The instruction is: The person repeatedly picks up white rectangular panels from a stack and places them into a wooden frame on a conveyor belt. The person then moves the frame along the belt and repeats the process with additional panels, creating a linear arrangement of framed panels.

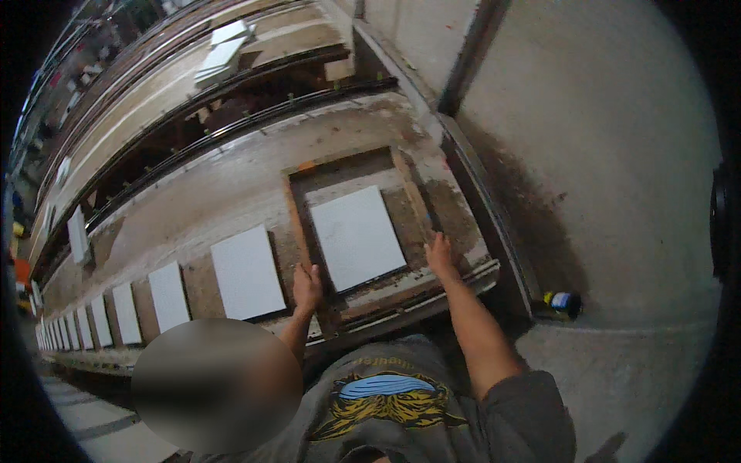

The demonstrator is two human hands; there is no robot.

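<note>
A rectangular wooden frame surrounds a white square panel at the near right end of a long worn bench. Gaps show between the panel's edges and the frame's far and side bars. My left hand is closed on the near part of the frame's left bar. Over on the other side, my right hand grips the near end of the right bar. Left of the frame lies another white panel, flat on the bench.
Several more white panels run in a row down the bench to the left. Behind, a parallel bench carries stacked white pieces. A raised metal edge bounds the right end. A dark round object with a yellow part is at right.
</note>
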